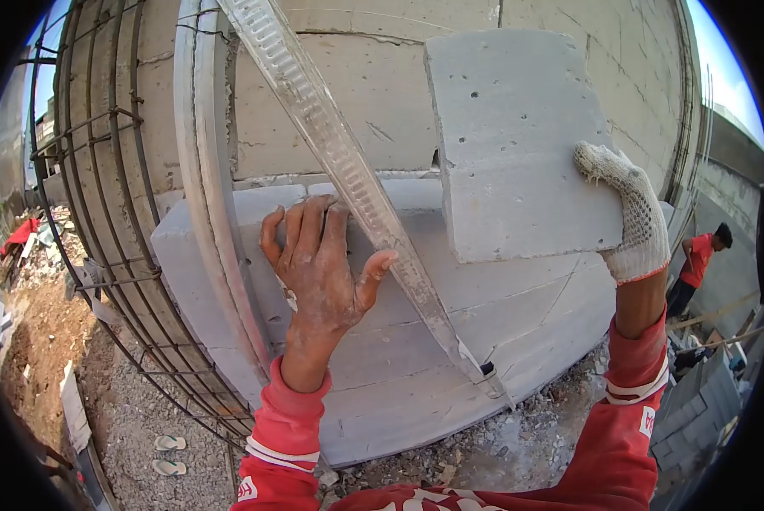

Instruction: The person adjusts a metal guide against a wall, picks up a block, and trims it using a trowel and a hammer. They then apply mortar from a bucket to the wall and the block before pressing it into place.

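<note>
My left hand [322,260] is bare and dusty, its fingers and thumb apart. It rests against the pale grey block wall [373,409], between an upright post [207,170] and a slanting perforated metal bar [335,153]. In a knitted glove, my right hand [625,209] grips the right edge of a grey aerated concrete block [522,145]. That block stands tilted at the top of the wall, small holes dotting its face. Some of the gloved fingers are hidden behind it.
A rebar cage [113,170] rises along the left side. Behind is a taller block wall [339,94]. Sandals [170,456] lie on the gravel at lower left. At right, a person in a red shirt [695,264] stands near stacked grey blocks [697,409].
</note>
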`<state>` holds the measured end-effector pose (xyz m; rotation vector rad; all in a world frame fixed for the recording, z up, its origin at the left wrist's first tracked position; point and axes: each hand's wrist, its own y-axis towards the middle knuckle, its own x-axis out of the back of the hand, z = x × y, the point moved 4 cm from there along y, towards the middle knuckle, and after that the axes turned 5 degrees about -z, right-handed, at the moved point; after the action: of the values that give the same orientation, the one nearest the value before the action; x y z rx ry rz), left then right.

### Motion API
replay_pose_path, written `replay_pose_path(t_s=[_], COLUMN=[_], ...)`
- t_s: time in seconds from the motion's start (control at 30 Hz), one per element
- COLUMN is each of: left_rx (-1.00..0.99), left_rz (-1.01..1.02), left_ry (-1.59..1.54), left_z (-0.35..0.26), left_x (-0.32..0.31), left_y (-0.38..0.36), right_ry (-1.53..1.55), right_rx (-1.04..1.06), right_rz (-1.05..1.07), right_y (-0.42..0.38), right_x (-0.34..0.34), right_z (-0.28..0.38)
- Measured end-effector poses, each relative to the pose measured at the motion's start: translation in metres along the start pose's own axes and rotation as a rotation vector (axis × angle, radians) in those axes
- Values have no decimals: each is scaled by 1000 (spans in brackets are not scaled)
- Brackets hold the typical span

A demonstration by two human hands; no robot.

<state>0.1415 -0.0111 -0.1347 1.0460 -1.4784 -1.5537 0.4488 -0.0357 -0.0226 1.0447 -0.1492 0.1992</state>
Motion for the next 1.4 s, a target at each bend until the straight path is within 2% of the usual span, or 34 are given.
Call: replay_pose_path(t_s=[0.03,0.07,0.13,0.17,0.23,0.27,0.3,0.37,0.43,0.47,0.5,0.53,0.57,0.63,0.7,0.77,0.83,0.9,0.97,1.03,1.1,1.17,1.23,1.3,1.37,1.4], left_rx=[2,1,-11,-18,-20,12,47,51,321,153,198,91,111,174,223,254,284,242,0,-254,-358,-116,-111,-48,5,235], left_rz=[8,26,33,32,100,88,84,-17,-137,-348,-475,-489,-438,-147,376,867,1281,1663,1876,2063,2254,2565,2643,2667,2694,2669], left_ry=[1,-3,-17,-10,44,-3,-60,-204,-526,-804,-932,-958,-1037,-1238,-1268,-1251,-1198,-987,-878,-791,-706,-643,-583,-455,-311,-347], left_z=[0,-2,-1,-1,-3,-5,-6,-4,-12,5,13,-6,-33,-84,-138,-175,-192,-188,-165,-137,-126,-114,-113,-163,-201,-215], left_x=[2,3,4,4,7,11,12,15,22,16,19,25,20,11,0,-15,-20,-11,4,23,44,55,53,49,35,26], left_y=[1,1,1,1,3,2,3,6,-1,-13,-24,-39,-58,-115,-176,-250,-336,-425,-517,-591,-625,-654,-672,-649,-641,-644], right_ry=[95,83,136,125,-70,-65,-114,-383,-739,-939,-1127,-1289,-1439,-1662,-1633,-1485,-1371,-1247,-1075,-997,-885,-769,-667,-413,-369,-405], right_rx=[-107,-122,-516,-535,-415,-379,-446,-439,-405,-438,-479,-629,-787,-1279,-1667,-1989,-2217,-2466,-2688,-2760,-2936,-2980,-3013,-3084,-3064,-3072], right_rz=[-2,-25,-465,-511,-537,-694,-802,-774,-985,-941,-871,-911,-940,-922,-930,-964,-1073,-1138,-1195,-1251,-1320,-1377,-1432,-1475,-1497,-1495], right_y=[-5,-11,-31,-41,-72,-97,-124,-181,-246,-277,-307,-345,-383,-449,-517,-579,-638,-677,-706,-729,-757,-776,-798,-823,-855,-865], right_x=[-6,-10,-4,-6,-6,-7,-2,2,-14,-17,-25,-34,-45,-70,-90,-113,-146,-175,-198,-215,-228,-227,-208,-189,-179,-170], right_z=[13,25,29,32,47,56,60,78,89,94,95,94,90,75,67,66,70,80,93,102,109,114,120,122,117,117])
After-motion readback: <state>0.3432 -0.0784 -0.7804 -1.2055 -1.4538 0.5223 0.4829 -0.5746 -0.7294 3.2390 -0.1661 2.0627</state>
